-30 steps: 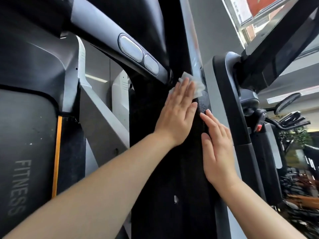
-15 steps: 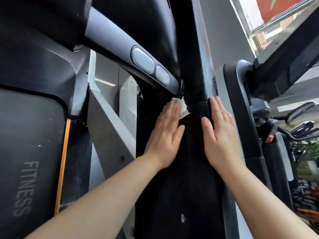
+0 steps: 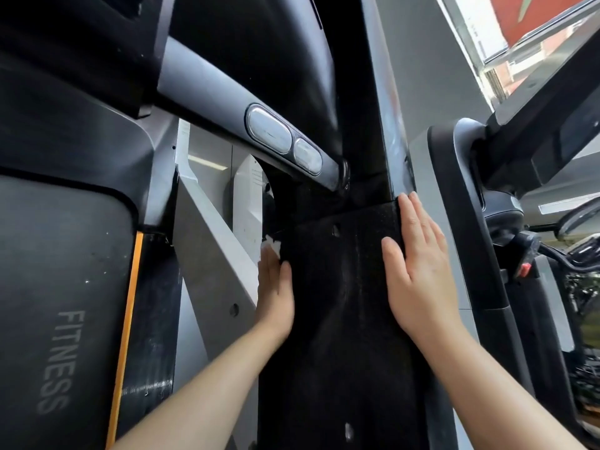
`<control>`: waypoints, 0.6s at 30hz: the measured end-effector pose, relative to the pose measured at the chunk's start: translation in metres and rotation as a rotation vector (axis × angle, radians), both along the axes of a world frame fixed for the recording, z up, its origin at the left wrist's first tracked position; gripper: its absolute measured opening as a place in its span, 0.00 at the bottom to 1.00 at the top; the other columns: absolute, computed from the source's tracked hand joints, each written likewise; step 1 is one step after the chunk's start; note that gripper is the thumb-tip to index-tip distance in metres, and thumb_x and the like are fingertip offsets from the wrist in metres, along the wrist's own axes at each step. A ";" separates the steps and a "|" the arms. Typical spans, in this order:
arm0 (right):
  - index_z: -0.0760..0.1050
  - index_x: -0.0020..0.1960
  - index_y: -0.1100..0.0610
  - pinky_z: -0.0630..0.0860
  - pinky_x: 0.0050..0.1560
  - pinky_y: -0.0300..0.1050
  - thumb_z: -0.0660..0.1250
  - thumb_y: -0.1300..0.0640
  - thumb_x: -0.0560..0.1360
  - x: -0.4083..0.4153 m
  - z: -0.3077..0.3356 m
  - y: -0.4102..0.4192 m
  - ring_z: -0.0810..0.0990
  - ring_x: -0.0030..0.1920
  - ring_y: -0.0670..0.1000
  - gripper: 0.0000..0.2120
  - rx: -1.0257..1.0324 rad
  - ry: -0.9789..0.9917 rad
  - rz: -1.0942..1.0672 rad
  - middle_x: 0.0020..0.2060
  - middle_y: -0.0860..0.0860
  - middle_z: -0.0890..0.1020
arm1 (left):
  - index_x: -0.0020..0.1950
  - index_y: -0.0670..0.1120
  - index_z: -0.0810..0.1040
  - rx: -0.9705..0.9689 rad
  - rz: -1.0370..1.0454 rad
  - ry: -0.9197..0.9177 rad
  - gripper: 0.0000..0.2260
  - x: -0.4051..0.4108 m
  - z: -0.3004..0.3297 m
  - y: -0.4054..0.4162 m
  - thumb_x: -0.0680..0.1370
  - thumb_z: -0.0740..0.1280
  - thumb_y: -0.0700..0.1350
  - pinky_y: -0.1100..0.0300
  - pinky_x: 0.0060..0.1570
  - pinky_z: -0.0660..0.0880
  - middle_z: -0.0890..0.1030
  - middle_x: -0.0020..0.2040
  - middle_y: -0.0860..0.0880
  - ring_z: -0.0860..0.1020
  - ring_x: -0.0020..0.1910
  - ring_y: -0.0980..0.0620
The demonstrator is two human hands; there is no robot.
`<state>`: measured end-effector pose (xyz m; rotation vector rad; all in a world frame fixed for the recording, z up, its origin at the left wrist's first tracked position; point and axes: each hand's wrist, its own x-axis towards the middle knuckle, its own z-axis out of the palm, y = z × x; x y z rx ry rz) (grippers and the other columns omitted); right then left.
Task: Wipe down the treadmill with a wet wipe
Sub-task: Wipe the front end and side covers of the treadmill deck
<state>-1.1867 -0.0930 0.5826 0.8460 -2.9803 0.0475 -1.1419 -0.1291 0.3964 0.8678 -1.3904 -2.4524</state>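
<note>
A black textured side panel of the treadmill (image 3: 337,287) runs up the middle of the head view. My left hand (image 3: 276,293) presses flat along the panel's left edge, with a crumpled white wet wipe (image 3: 272,245) sticking out past its fingertips. My right hand (image 3: 418,274) lies flat and empty on the panel's right edge, fingers together and pointing up. Most of the wipe is hidden under my left fingers.
A grey handrail with two oval sensor pads (image 3: 282,138) crosses diagonally above the panel. The treadmill belt marked FITNESS (image 3: 65,319) with an orange stripe lies at the left. A second machine's black upright (image 3: 461,222) stands close on the right, with a window (image 3: 519,43) above.
My left hand has slid the wipe from the panel's top right corner down and across to its left edge. My right hand has moved up along the right edge.
</note>
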 end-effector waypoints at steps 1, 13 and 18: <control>0.53 0.76 0.47 0.39 0.60 0.17 0.49 0.48 0.74 0.000 0.000 0.000 0.48 0.74 0.41 0.30 -0.001 0.001 0.000 0.75 0.40 0.54 | 0.77 0.51 0.43 -0.015 0.009 0.016 0.27 0.003 -0.005 0.006 0.80 0.45 0.58 0.57 0.75 0.42 0.45 0.76 0.58 0.43 0.76 0.59; 0.53 0.77 0.49 0.38 0.60 0.18 0.48 0.48 0.75 -0.001 -0.001 0.003 0.49 0.75 0.43 0.30 -0.019 -0.001 0.004 0.75 0.42 0.54 | 0.69 0.60 0.28 -0.254 -0.103 0.103 0.31 0.063 0.059 0.047 0.72 0.37 0.69 0.67 0.69 0.30 0.27 0.71 0.64 0.29 0.70 0.65; 0.55 0.76 0.50 0.42 0.68 0.25 0.43 0.43 0.75 -0.001 -0.004 0.005 0.50 0.75 0.42 0.31 -0.115 -0.042 0.012 0.73 0.39 0.55 | 0.69 0.55 0.28 -0.617 -0.145 0.297 0.32 0.023 0.099 0.010 0.70 0.28 0.69 0.66 0.68 0.28 0.25 0.71 0.57 0.27 0.70 0.61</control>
